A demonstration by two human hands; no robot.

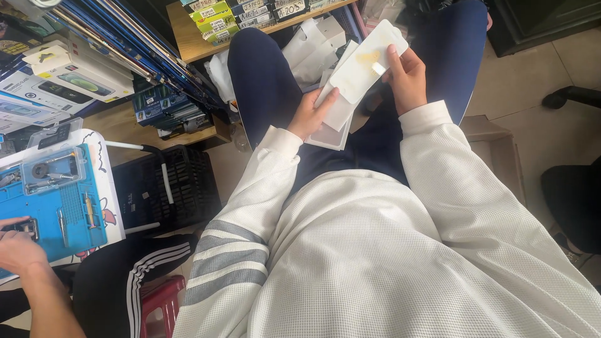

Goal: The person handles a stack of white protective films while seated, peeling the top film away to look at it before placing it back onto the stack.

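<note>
White sheet [363, 66]: held above the lap, between both hands, tilted toward 1 o'clock.
Left hand [308, 116]: closed on the sheet's lower edge and on the flat white packet [332, 128] beneath, at 7 o'clock of the sheet.
Right hand [408, 78]: grasping the sheet's right edge, at 3 o'clock.
Surroundings: a co-worker's hand [19, 250] rests on a blue mat [59, 209] at 8 o'clock; stacked boxes [62, 81] lie at 10 o'clock.

Phone repair shop: blue repair mat [69, 213], boxed stock [69, 78].
</note>
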